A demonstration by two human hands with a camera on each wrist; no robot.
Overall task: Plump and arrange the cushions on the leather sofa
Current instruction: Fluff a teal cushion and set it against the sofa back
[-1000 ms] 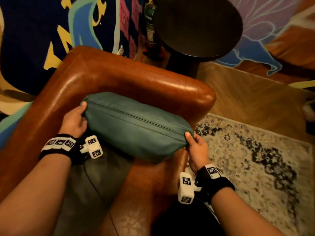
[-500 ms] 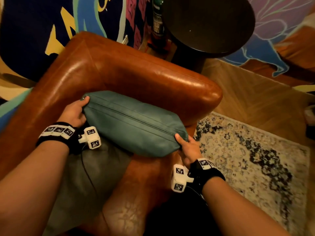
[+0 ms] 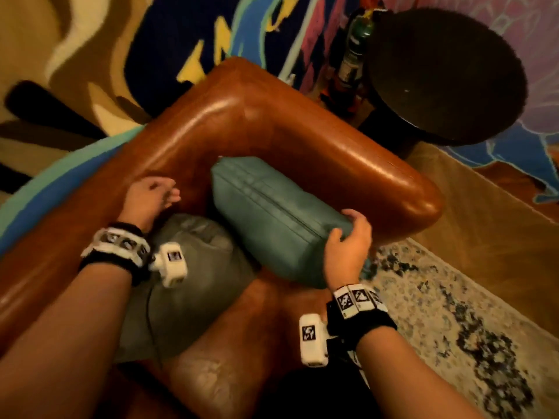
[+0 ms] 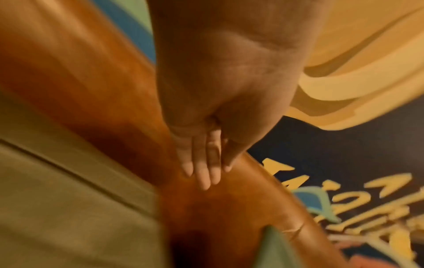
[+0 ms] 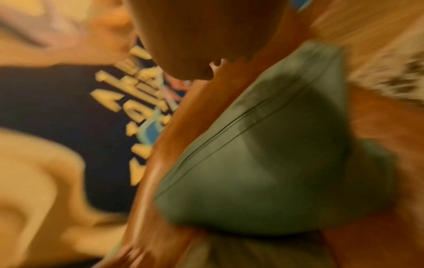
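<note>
A teal cushion stands on its edge in the corner of the brown leather sofa, leaning on the armrest. My right hand is at its near end with thumb and fingers curled. The blurred right wrist view shows the teal cushion below the palm, and whether the hand grips it is unclear. My left hand is off the cushion, over the sofa back. Its fingers are straight and together and hold nothing. A grey-green cushion lies flat on the seat under my left wrist.
A round dark side table stands behind the armrest, with a green bottle beside it. A patterned rug covers the wooden floor to the right. A colourful painted surface lies behind the sofa back.
My left hand has let go of the cushion's left end and swung away to the left. My right hand has moved up onto the cushion's near end. The cushion has shifted deeper into the corner.
</note>
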